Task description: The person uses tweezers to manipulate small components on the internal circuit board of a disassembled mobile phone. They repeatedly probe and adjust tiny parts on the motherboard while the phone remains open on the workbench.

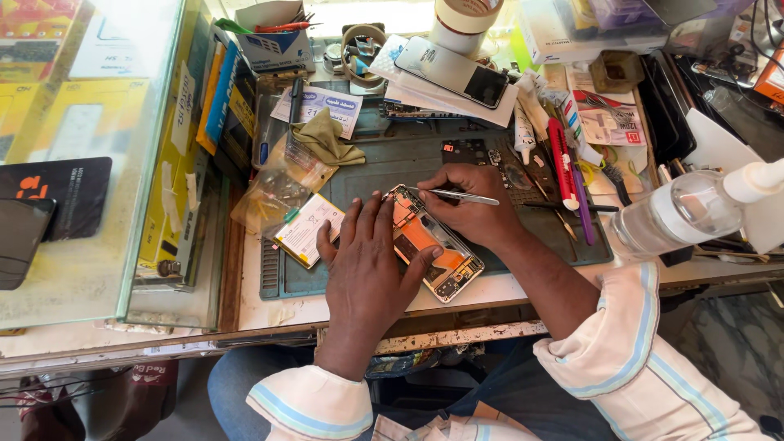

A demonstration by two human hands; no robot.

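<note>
Left hand (371, 257) pins the opened orange-backed phone (429, 245) at the grey mat's (384, 159) front edge; right hand (469, 204) pinches steel tweezers (453, 195), which could slip and scratch the board.

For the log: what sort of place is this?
Likely a phone repair bench: left hand steadies an opened phone, right hand holds tweezers, on a work mat beside a battery.

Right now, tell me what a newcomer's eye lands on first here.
At centre, the opened phone with its orange interior lies on the grey work mat, pinned by the left hand while the right hand holds tweezers over it. A clear plastic bottle looms at right.
</note>
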